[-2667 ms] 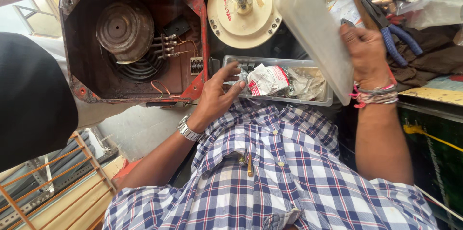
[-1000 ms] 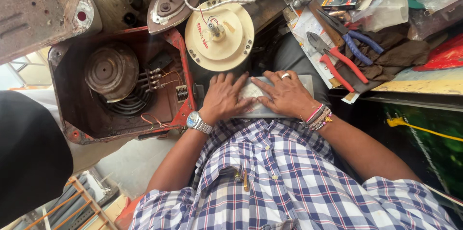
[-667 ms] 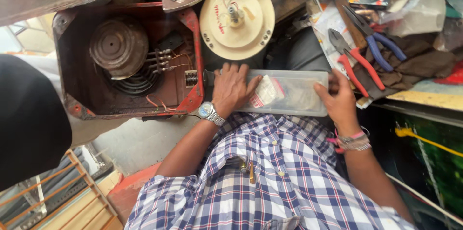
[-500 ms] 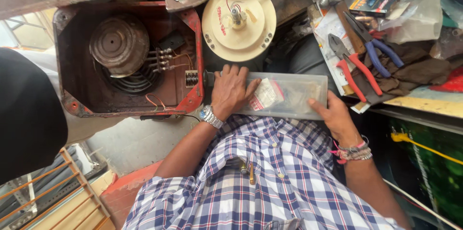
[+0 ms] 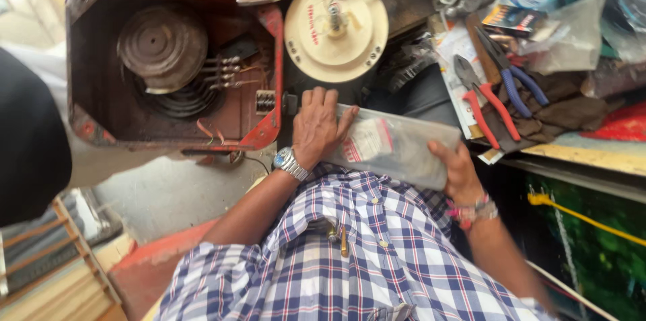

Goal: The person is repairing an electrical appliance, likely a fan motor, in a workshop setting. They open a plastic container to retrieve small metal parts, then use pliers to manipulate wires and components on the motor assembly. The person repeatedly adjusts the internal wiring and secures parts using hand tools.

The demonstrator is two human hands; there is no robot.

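Holding a clear plastic box (image 5: 397,149) across my lap, I have both hands on it at the near edge of the cluttered worktop (image 5: 579,149). My left hand (image 5: 316,129) lies flat on the box's left end, fingers spread over the lid beside a small red-and-white packet (image 5: 367,140) seen through the plastic; a wristwatch (image 5: 288,161) marks that wrist. My right hand (image 5: 454,169) has its grip closed around the box's right end, thumb on top, with beaded bracelets (image 5: 474,210) at the wrist. The left hand presses rather than clasps, so its grip is open and flat against the lid.

Beyond the box sits a cream round motor housing (image 5: 335,28) with a shaft at its centre, and to its left an open red metal casing (image 5: 171,68) containing a grey ribbed disc (image 5: 161,45) and wiring. To the right lie red-handled pliers (image 5: 479,102) and blue-handled pliers (image 5: 515,75) on papers.

As I judge it, the step in hand is steadying the closed box with two hands. The box is tilted and partly unsupported, so any next move calls for keeping the right hand's clamp firm while the left shifts, lest the contents slide.
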